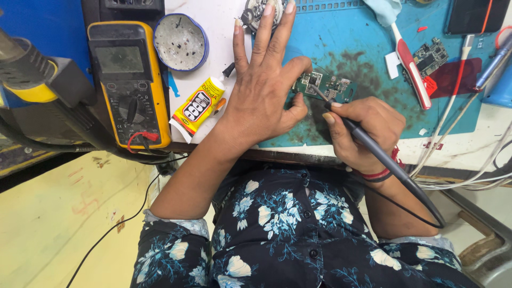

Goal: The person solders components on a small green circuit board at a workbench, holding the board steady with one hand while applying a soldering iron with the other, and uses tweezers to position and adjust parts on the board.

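Pinning the small green circuit board [325, 85] to the stained blue work mat [373, 53], the left hand [264, 88] lies spread and flat — fingers splayed forward, thumb and forefinger pressing the board's left end. The board sits mid-mat, just ahead of the person's chest; it looks light, stiff and fragile, with tiny parts on its face, so its bare edges seem the safest places to hold. To its right, the right hand [362, 128] is closed pen-fashion round a dark soldering iron [373, 149], tip touching the board, cord trailing off to the right — a rigid tool, probably hot at the tip, best gripped on its handle
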A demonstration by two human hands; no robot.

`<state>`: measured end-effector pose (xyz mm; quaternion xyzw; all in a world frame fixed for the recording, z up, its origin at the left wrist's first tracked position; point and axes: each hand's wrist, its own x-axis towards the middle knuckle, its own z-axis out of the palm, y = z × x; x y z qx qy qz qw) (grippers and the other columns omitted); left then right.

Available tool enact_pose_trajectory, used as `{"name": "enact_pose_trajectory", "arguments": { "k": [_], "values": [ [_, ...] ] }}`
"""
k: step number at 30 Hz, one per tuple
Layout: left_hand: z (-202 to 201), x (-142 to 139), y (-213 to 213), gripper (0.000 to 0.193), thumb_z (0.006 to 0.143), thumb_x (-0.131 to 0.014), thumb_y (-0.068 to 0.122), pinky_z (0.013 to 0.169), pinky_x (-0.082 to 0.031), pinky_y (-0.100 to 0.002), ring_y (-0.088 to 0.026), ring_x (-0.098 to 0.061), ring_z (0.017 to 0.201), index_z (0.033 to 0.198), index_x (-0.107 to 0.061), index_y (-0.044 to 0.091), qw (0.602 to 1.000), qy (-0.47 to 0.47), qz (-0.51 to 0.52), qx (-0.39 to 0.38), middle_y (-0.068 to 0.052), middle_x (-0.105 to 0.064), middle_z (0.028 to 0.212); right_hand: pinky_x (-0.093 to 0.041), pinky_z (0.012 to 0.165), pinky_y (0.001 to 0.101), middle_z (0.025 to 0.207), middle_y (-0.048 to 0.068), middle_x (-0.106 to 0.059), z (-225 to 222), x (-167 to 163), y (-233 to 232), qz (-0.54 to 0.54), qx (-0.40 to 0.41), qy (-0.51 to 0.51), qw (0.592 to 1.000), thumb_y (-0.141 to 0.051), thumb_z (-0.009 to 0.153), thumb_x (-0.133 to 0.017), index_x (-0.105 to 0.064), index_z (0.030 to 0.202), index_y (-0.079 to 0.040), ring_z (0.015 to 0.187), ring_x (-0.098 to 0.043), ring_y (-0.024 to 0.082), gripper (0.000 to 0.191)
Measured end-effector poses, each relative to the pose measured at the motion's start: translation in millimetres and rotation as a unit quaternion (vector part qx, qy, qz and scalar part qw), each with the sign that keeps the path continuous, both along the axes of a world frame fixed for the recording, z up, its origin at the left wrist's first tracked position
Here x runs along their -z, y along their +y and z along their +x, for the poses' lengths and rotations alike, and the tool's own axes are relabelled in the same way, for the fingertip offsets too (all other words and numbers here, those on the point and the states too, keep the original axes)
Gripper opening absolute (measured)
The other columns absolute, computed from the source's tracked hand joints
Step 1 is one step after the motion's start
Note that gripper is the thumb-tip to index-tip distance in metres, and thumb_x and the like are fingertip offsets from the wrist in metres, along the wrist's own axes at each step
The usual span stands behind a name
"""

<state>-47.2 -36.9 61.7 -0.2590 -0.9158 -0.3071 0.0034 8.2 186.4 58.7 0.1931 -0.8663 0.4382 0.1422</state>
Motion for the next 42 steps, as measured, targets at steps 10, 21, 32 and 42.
{"name": "enact_pose_trajectory", "arguments": {
  "k": [10,21,32,42],
  "values": [
    [0.6,0.4,-0.2,0.033,0.085,-0.075,0.024,0.126,0.003,-0.072,-0.042,-0.005,0.16,0.114,-0.068,0.011,1.0,0.004,0.002,0.0,-0.025,-0.015,0.17,-0.051,0.065,0.0313,0.087,0.013,-0.071,0.4,-1.3,-1.2,0.002,-0.003,-0.004,1.0,-0.009,0.097,-0.085,-0.068,0.099,-0.001,0.07,-0.069,0.025,0.018],
    [0.2,1.2,0.0,0.035,0.083,-0.075,0.023,0.125,0.003,-0.073,-0.042,-0.004,0.16,0.115,-0.067,0.01,1.0,0.003,0.004,0.004,-0.025,-0.014,0.17,-0.052,0.065,0.0305,0.09,0.013,-0.072,0.2,0.8,-0.3,-0.007,-0.003,-0.016,1.0,-0.007,0.097,-0.085,-0.069,0.099,-0.001,0.071,-0.069,0.024,0.017],
    [-1.3,1.1,0.4,0.034,0.084,-0.074,0.022,0.126,0.005,-0.071,-0.043,-0.004,0.16,0.115,-0.066,0.01,1.0,0.002,0.0,0.005,-0.025,-0.014,0.171,-0.053,0.067,0.0322,0.09,0.013,-0.071,0.5,2.7,-2.1,0.014,-0.004,-0.001,1.0,-0.011,0.098,-0.085,-0.069,0.102,-0.001,0.073,-0.069,0.025,0.019],
    [-0.5,3.2,1.1,0.035,0.084,-0.073,0.023,0.126,0.006,-0.07,-0.042,-0.004,0.161,0.116,-0.065,0.011,1.0,0.001,0.004,0.004,-0.025,-0.015,0.171,-0.052,0.067,0.0334,0.088,0.011,-0.069,2.7,-2.5,-4.8,0.038,-0.005,-0.004,0.999,-0.012,0.099,-0.085,-0.071,0.104,-0.002,0.074,-0.069,0.026,0.018]
  ]
}}
